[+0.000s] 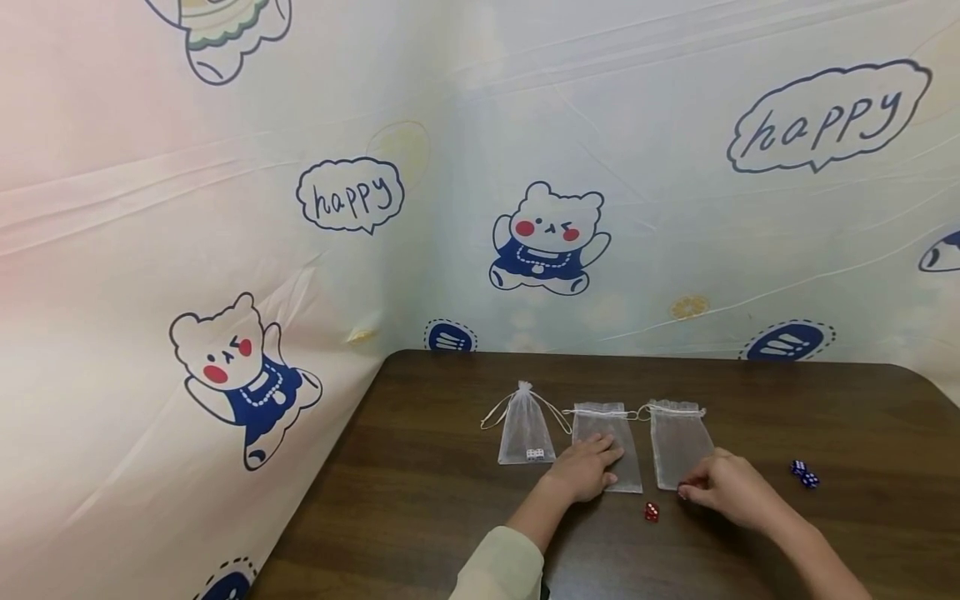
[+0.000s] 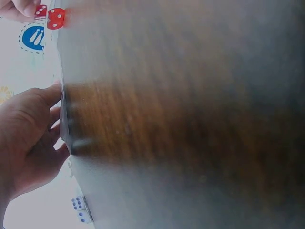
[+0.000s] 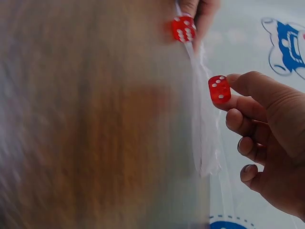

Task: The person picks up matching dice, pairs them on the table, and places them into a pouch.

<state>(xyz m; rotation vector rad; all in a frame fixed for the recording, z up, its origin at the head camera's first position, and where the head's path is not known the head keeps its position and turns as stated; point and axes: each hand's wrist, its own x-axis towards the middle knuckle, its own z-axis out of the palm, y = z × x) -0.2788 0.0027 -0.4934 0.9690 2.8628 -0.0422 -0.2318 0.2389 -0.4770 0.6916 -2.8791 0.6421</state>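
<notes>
My right hand (image 1: 733,490) pinches a red die (image 3: 219,89) between thumb and index finger, low over the table by the bottom edge of the right mesh bag (image 1: 677,446). My left hand (image 1: 581,471) rests on the middle mesh bag (image 1: 627,473), its fingers spread over the sheer fabric. Between the two hands, a second red die (image 1: 652,512) lies on the table. Both of these drawstring bags lie flat, with wide tops. To the left is another mesh bag (image 1: 519,429), its neck drawn tight, with white dice (image 1: 535,454) near its bottom.
Blue dice (image 1: 805,474) sit together on the brown wooden table (image 1: 862,417), right of my right hand. Behind the table and along its left side hangs a pale curtain (image 1: 645,150) printed with cartoon bears. White drawstrings stretch out between the bags.
</notes>
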